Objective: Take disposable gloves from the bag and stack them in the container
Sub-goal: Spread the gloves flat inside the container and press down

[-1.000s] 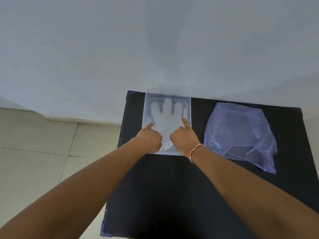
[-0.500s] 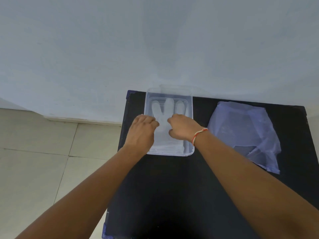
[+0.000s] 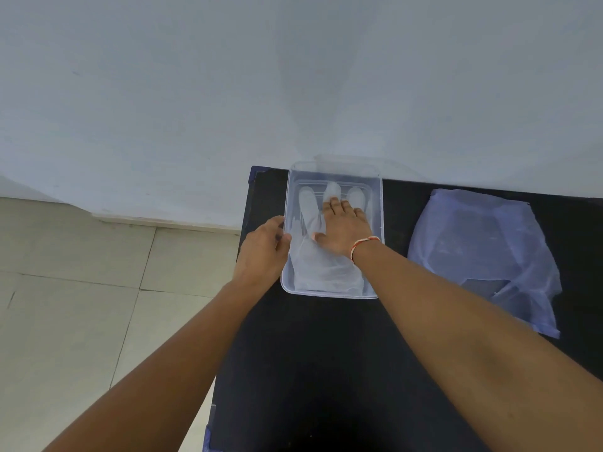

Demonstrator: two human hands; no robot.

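A clear plastic container (image 3: 375, 197) stands at the far edge of a black table (image 3: 326, 353). Translucent white disposable gloves (image 3: 321, 269) lie flat inside it, fingers pointing away from me. My right hand (image 3: 344, 228) rests palm down on the gloves with its fingers spread. My left hand (image 3: 264, 252) grips the container's left rim, fingers curled over the edge. A thin bluish plastic bag (image 3: 483, 249) lies flat on the table to the right of the container.
A pale wall rises directly behind the table. Tiled floor (image 3: 81, 305) lies to the left, beyond the table's left edge. My right wrist wears a red and white thread band (image 3: 363, 244).
My right hand has slid farther into the container and flattened on the gloves. My left hand has moved out of the container to its left rim.
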